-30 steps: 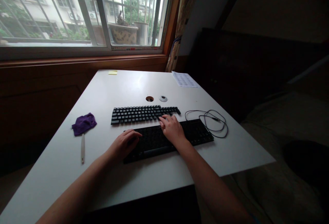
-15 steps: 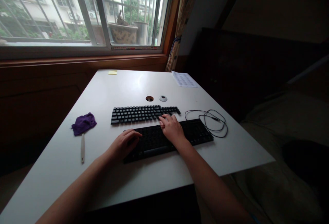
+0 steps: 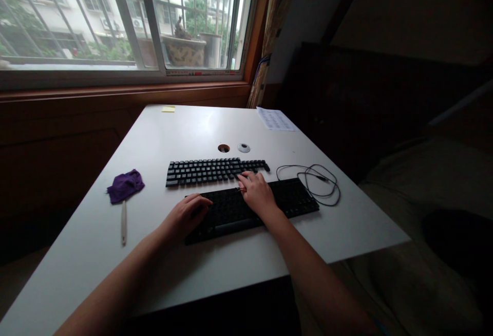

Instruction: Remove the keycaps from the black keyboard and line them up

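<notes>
Black keyboard base (image 3: 229, 208) is laid flat and slightly askew on white table (image 3: 239, 264), just in front of rows of black keycaps (image 3: 202, 171). Left end is covered by left hand (image 3: 189, 211), fingers bent; whether anything is gripped cannot be told. Right hand (image 3: 257, 190) is held over the middle, fingertips bent toward nearest keycaps; a pinch cannot be confirmed. Base is judged light, stiff, best steadied by its ends; keycaps hard, easily scattered, best taken singly by opposite sides.
</notes>
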`<action>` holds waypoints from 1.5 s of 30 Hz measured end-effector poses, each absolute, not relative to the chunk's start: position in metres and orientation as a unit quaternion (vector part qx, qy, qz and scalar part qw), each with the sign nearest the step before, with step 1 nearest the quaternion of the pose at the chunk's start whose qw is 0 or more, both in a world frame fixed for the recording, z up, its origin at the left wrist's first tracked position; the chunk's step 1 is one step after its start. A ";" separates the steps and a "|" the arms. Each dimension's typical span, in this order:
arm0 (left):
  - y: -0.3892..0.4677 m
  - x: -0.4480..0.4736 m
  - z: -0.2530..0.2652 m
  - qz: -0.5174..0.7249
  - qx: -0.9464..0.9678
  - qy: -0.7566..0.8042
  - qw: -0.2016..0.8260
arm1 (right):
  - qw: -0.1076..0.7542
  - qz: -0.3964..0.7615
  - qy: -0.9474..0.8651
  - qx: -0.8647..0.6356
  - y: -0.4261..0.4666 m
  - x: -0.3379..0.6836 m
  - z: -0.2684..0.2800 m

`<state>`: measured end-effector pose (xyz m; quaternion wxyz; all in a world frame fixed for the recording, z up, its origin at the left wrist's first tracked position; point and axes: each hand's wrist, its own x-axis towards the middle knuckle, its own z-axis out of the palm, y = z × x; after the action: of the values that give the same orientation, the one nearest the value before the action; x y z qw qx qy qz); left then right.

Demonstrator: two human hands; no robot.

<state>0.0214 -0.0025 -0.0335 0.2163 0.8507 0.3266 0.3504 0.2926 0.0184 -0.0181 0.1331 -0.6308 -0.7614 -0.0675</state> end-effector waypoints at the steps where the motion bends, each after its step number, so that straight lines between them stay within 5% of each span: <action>1: -0.002 0.021 -0.034 0.349 0.851 0.328 0.216 | 0.132 -0.068 -0.761 -0.632 0.018 0.292 -0.018; 16: -0.003 0.021 -0.032 0.345 0.850 0.330 0.221 | 0.147 -0.062 -0.759 -0.632 0.018 0.292 -0.021; 26: -0.002 0.021 -0.036 0.342 0.851 0.338 0.212 | 0.250 -0.070 -0.697 -0.668 0.019 0.323 -0.020; 45: -0.003 0.020 -0.034 0.347 0.852 0.325 0.222 | 0.167 -0.070 -0.715 -0.675 0.022 0.328 -0.026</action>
<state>0.0196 -0.0029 -0.0342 0.2219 0.8516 0.3246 0.3467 0.3283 0.0222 -0.0264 0.1670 -0.6754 -0.7149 -0.0699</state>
